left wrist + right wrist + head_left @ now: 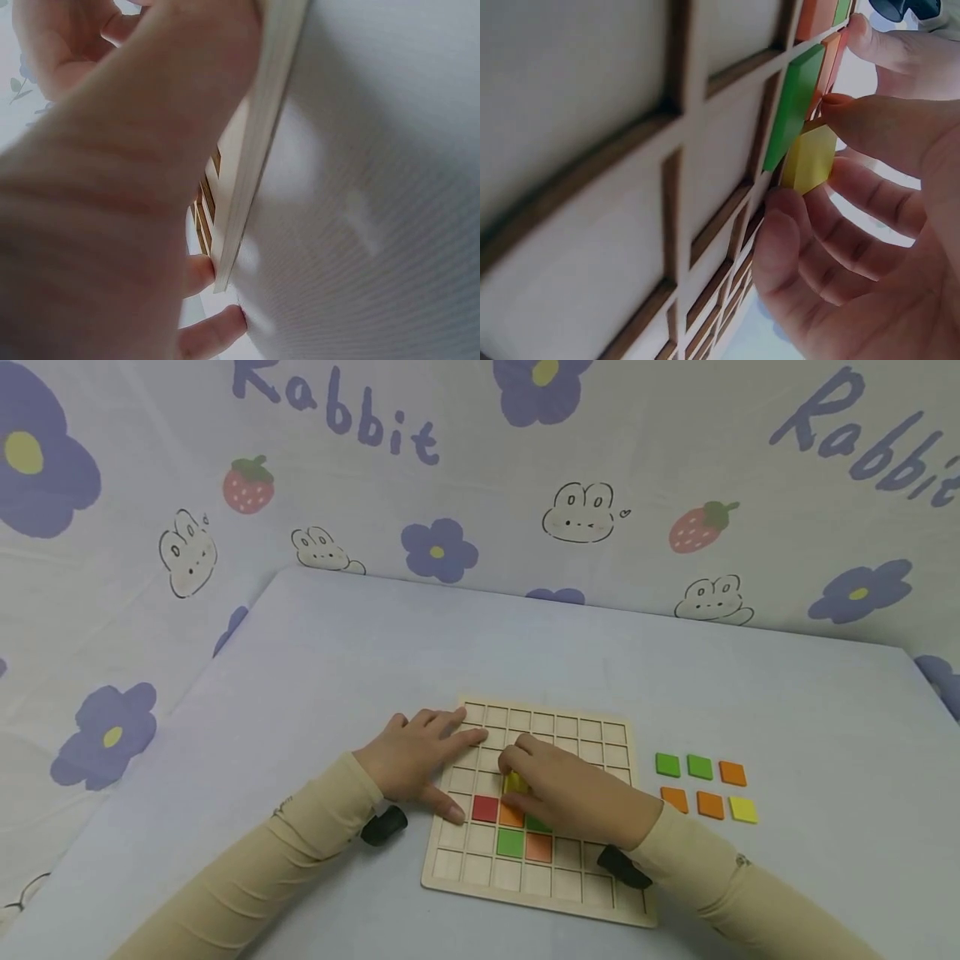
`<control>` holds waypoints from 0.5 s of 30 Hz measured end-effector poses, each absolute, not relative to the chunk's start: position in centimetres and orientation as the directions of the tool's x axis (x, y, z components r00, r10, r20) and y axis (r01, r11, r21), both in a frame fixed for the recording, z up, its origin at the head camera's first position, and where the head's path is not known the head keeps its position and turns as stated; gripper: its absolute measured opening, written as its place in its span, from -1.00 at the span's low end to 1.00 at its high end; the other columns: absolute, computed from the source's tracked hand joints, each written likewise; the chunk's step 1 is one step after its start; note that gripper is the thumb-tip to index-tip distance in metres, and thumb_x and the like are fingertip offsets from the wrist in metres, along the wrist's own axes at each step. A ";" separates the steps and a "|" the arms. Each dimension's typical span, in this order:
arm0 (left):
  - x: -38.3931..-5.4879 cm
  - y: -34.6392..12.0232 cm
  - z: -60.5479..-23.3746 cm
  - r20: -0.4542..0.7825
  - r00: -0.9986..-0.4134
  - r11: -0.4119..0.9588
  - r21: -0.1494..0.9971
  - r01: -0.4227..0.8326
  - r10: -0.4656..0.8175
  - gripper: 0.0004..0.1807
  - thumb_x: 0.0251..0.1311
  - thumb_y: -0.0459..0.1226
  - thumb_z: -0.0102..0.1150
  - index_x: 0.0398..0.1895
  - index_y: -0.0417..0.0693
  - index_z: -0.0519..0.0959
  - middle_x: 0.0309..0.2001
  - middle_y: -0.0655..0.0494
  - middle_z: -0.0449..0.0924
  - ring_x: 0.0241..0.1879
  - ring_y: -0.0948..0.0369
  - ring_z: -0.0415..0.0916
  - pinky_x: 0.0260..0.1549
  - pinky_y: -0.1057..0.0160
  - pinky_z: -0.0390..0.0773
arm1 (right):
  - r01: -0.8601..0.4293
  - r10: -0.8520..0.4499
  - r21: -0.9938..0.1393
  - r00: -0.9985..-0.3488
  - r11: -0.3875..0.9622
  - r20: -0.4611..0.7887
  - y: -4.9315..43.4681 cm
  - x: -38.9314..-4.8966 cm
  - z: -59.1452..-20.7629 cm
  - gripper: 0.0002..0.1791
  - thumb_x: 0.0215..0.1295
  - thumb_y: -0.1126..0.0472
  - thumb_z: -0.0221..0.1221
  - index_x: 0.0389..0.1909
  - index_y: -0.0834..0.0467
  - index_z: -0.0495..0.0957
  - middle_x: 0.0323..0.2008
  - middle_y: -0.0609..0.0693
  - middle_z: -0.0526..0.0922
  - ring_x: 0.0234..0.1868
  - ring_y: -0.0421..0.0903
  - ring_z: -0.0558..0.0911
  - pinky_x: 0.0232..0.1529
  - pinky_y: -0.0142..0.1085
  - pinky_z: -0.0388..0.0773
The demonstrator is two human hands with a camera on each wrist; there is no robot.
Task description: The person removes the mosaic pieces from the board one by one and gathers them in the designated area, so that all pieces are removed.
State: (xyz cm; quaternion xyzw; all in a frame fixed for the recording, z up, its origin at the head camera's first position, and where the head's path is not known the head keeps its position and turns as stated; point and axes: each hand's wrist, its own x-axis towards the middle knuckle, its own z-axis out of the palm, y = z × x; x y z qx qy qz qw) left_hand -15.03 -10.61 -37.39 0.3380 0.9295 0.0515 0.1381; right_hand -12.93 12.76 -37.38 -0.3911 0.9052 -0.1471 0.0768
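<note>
A wooden grid board (540,903) with square recesses lies on the table. My right hand (566,785) pinches a yellow square tile (815,159) between thumb and fingers. In the right wrist view that tile is tilted, low over the grid and just beyond a green tile (795,101). Set in the board's recesses are a red tile (485,808), an orange tile (512,816), a green tile (511,843) and an orange-pink tile (538,847). My left hand (416,756) rests with spread fingers on the board's left edge.
Right of the board, loose square tiles lie in two short rows: two green tiles (700,767), three orange tiles (709,805) and one yellow tile (743,810). A patterned cloth (495,477) with rabbits and flowers hangs behind the white table (390,643).
</note>
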 end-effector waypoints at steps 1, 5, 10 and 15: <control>-15.0 -10.6 -37.4 -0.221 -0.734 0.766 0.187 0.615 0.643 0.12 -0.19 0.36 0.27 0.48 0.20 0.10 0.48 -0.09 0.02 0.36 -0.09 0.14 0.09 -0.26 0.29 | -0.685 -0.729 -0.324 -0.684 0.652 -0.022 12.8 -12.9 -37.4 -0.75 0.32 0.06 0.19 -0.06 0.03 0.47 -0.23 -0.18 0.43 -0.35 -0.27 0.41 -0.28 -0.41 0.45; -14.9 -10.4 -37.3 -0.224 -0.733 0.767 0.180 0.616 0.642 0.13 -0.20 0.37 0.26 0.48 0.19 0.10 0.48 -0.09 0.02 0.37 -0.09 0.14 0.10 -0.26 0.29 | -0.688 -0.729 -0.312 -0.685 0.655 -0.019 13.0 -13.0 -37.5 -0.74 0.32 0.05 0.19 -0.04 0.04 0.47 -0.21 -0.18 0.45 -0.36 -0.28 0.42 -0.28 -0.41 0.46; -14.9 -10.3 -37.1 -0.235 -0.736 0.773 0.179 0.609 0.635 0.14 -0.19 0.37 0.27 0.49 0.19 0.09 0.49 -0.09 0.01 0.38 -0.08 0.11 0.11 -0.26 0.27 | -0.656 -0.706 -0.327 -0.706 0.680 -0.050 13.3 -13.1 -36.9 -0.63 0.32 0.03 0.19 0.07 0.10 0.47 -0.10 -0.13 0.52 -0.29 -0.29 0.49 -0.20 -0.38 0.51; -14.9 -10.3 -37.2 -0.240 -0.742 0.780 0.179 0.600 0.626 0.15 -0.21 0.37 0.27 0.49 0.20 0.08 0.49 -0.07 0.00 0.39 -0.07 0.10 0.13 -0.27 0.26 | -0.630 -0.681 -0.334 -0.730 0.701 -0.054 14.4 -12.9 -35.3 -0.62 0.28 0.06 0.24 0.06 0.11 0.51 -0.09 -0.09 0.53 -0.26 -0.25 0.55 -0.21 -0.37 0.54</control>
